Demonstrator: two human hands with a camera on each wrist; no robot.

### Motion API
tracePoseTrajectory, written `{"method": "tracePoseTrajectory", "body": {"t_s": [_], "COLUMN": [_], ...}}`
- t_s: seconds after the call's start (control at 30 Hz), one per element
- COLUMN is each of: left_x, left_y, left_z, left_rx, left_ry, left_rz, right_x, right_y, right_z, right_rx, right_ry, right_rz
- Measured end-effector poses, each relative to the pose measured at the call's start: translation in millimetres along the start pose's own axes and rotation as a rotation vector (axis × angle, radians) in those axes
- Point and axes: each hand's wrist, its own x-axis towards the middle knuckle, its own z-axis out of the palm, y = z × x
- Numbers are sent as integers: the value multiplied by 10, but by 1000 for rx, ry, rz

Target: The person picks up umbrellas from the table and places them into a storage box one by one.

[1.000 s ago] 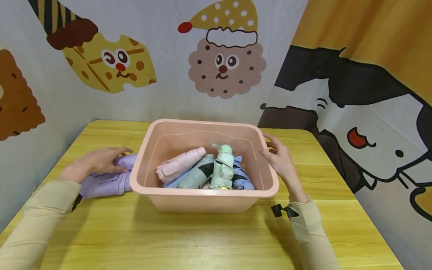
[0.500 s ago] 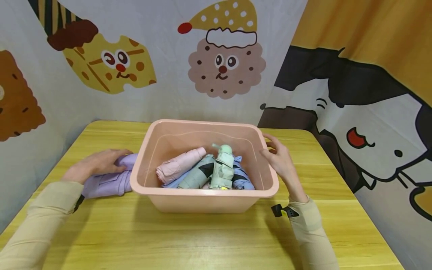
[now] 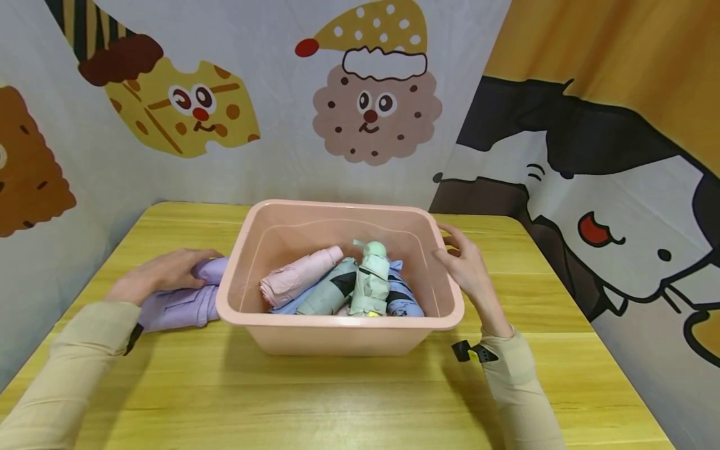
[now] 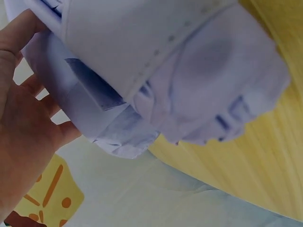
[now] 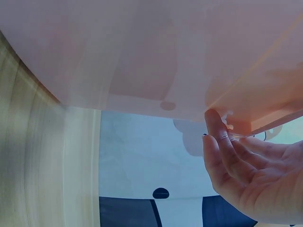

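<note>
A pink plastic basin (image 3: 337,337) stands on the table with several folded umbrellas in it: a pink one (image 3: 300,275), a grey-green one (image 3: 332,290), a mint one (image 3: 371,281) and blue ones (image 3: 402,294). Left of the basin lie two purple folded umbrellas, the near one (image 3: 180,307) and the far one (image 3: 210,270). My left hand (image 3: 165,272) holds the far purple umbrella; in the left wrist view its fingers curl along that umbrella's side (image 4: 71,80). At the basin's right rim, my right hand (image 3: 467,262) has its thumb over the edge and fingers beneath.
The wooden table (image 3: 349,400) reaches out in front of the basin and to its right. A cloth backdrop (image 3: 270,169) with cartoon prints hangs right behind the table's far edge. A black strap (image 3: 475,352) is on the right wrist.
My left hand has shifted slightly to the right and settled lower on the far purple umbrella. The right hand and the basin stay in place.
</note>
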Motion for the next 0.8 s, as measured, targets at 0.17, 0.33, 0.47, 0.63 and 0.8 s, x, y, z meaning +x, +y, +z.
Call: {"method": "tracePoseTrajectory", "body": {"t_s": [0.17,0.33,0.47,0.63,0.8], "left_x": [-6,-19,-20,-27,-50], "left_y": [-6,-10,-9,-8,2], "left_z": [20,44,56,67,81], "left_rx": [11,59,108,165,224], "left_ry": [30,66,79,101,126], "left_rz": [16,24,12,2,-8], "right_x": [1,0,-1,2,4], "right_y": [9,10,10,16,22], "right_z": [4,6,7,10,12], "right_rx": [-3,-7,-11,-10,-9], "right_ry": [-1,-2,1,1,3], "right_rz": [-1,2,3,2,-4]}}
